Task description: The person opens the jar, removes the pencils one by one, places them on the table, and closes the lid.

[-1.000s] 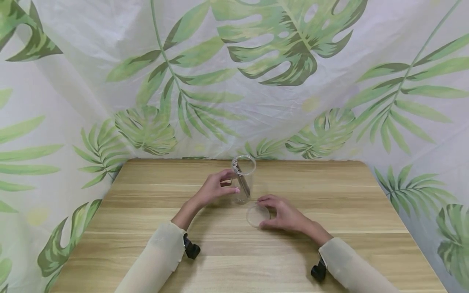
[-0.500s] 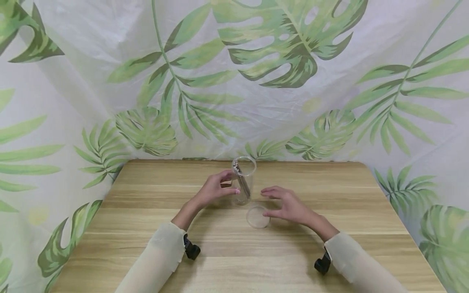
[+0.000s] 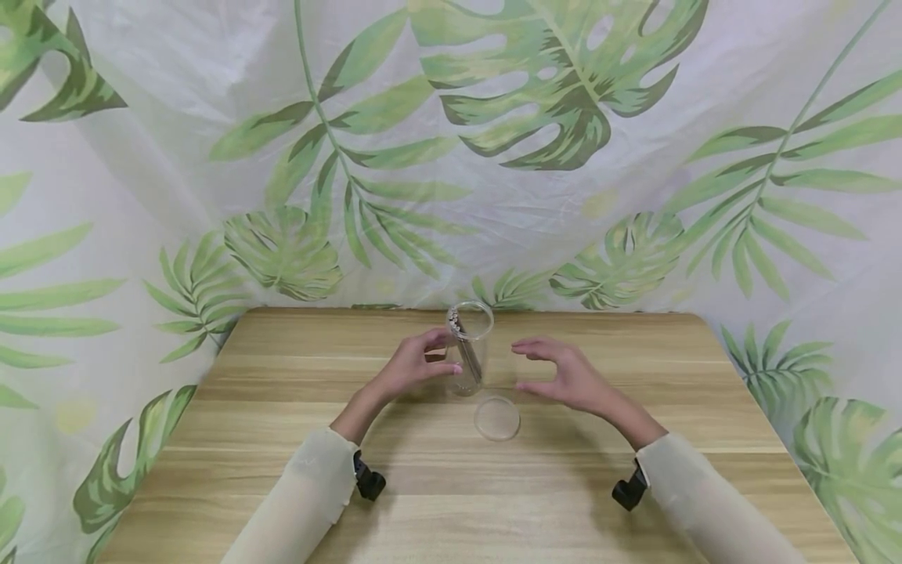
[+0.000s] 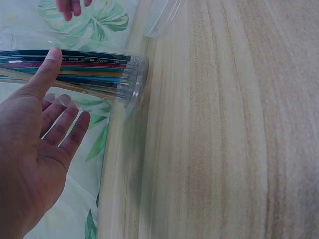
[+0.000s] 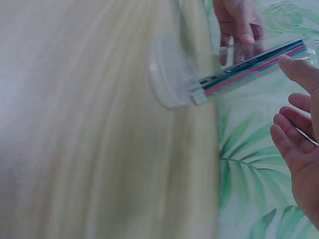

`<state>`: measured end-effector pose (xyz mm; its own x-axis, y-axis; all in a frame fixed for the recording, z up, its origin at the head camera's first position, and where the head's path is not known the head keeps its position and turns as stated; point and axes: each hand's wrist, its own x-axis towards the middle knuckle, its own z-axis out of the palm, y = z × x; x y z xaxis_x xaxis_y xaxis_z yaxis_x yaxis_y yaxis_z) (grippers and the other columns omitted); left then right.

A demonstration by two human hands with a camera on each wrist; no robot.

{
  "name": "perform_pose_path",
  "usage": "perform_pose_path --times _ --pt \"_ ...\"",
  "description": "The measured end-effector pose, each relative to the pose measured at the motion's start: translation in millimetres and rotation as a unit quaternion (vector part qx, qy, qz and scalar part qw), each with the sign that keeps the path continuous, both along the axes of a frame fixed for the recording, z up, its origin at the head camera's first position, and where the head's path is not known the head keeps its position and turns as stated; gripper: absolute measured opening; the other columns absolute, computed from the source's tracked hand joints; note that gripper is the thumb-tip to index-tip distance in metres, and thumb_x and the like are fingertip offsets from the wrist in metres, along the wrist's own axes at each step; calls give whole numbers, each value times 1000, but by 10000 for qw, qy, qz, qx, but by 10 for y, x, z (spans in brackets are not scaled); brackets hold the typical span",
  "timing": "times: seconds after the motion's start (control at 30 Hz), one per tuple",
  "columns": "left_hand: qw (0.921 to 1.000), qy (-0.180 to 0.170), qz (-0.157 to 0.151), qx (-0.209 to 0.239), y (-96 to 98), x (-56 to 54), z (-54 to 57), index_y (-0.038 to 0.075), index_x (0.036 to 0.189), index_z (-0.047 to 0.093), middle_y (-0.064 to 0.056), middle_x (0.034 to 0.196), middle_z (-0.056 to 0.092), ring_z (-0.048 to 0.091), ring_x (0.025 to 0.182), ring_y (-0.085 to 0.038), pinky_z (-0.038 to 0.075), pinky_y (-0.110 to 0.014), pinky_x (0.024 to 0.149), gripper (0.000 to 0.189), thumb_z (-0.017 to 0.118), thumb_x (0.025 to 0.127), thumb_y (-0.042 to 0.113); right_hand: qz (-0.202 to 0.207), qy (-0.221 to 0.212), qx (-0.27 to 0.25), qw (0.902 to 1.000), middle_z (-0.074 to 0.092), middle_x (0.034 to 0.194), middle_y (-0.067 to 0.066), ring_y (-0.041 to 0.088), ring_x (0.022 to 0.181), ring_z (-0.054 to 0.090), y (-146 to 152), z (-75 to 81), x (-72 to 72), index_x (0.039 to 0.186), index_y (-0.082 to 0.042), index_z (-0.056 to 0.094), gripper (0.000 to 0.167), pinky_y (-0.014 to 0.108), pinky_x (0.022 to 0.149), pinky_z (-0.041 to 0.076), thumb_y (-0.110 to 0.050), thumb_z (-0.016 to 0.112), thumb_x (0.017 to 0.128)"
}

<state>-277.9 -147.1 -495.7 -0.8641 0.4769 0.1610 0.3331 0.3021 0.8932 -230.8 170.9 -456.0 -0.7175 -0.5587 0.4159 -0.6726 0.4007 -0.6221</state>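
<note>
A clear plastic jar (image 3: 463, 385) stands upright on the table, without a cover over its round mouth. Several pencils (image 4: 94, 72) in different colours lean inside it. My left hand (image 3: 409, 366) grips the jar from its left side, thumb in front and fingers behind. Just in front of the jar a round clear lid (image 3: 497, 419) lies flat on the tabletop. Right of the jar hovers my right hand (image 3: 572, 377), fingers and thumb spread apart with nothing between them. In the right wrist view, the pale lid (image 5: 169, 72) partly overlaps the pencil ends.
The wood-grain table (image 3: 437, 509) has its far edge close behind the jar. Beyond it hangs a leaf-patterned cloth (image 3: 395, 227). A small black camera sits at each wrist, below the pale sleeves.
My right hand has let go of the lid and moved up and to the right, away from it. The left hand and the jar have stayed in place.
</note>
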Motion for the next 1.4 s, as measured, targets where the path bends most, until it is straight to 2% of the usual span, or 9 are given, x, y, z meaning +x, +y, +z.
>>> perform_pose_path --times 0.23,0.5,0.67,0.83,1.27,1.4 --pt "10000 51 -36 26 3 11 -5 -1 143 59 -21 141 66 64 129 -47 57 -46 107 65 89 86 13 -247 151 120 9995 73 127 21 35 109 75 48 194 -46 129 5 70 48 43 98 62 -6 88 86" --pt "10000 65 -51 50 4 -8 -3 -2 142 60 -22 140 67 65 128 -45 57 -47 106 65 90 86 12 1 507 -62 9987 76 119 17 34 106 75 -8 432 -141 126 4 71 45 40 96 63 -3 88 86" --pt "9999 41 -83 118 9 -10 7 -4 142 59 -22 139 67 64 130 -43 57 -43 107 65 89 86 8 70 691 -6 9976 77 117 16 31 105 75 -57 531 -206 127 4 71 44 37 94 63 -3 87 86" --pt "9998 67 -94 141 7 -3 9 -5 142 59 -24 139 67 63 129 -47 58 -43 105 66 89 85 6 141 709 -20 9974 77 116 18 32 103 76 -115 618 -259 126 6 71 42 38 92 64 -3 86 87" --pt "9997 54 -84 208 6 -7 -9 -3 143 59 -23 139 67 64 128 -47 57 -46 106 66 89 85 7 218 268 -132 9993 75 120 23 37 106 76 -284 817 -396 126 5 72 37 48 96 63 -5 83 92" --pt "9996 69 -87 265 10 -17 -23 -4 142 60 -24 138 67 62 129 -49 57 -47 107 64 88 86 6 300 -104 -294 9991 74 120 27 38 106 76 -328 859 -442 125 9 71 37 49 96 62 -2 82 92"
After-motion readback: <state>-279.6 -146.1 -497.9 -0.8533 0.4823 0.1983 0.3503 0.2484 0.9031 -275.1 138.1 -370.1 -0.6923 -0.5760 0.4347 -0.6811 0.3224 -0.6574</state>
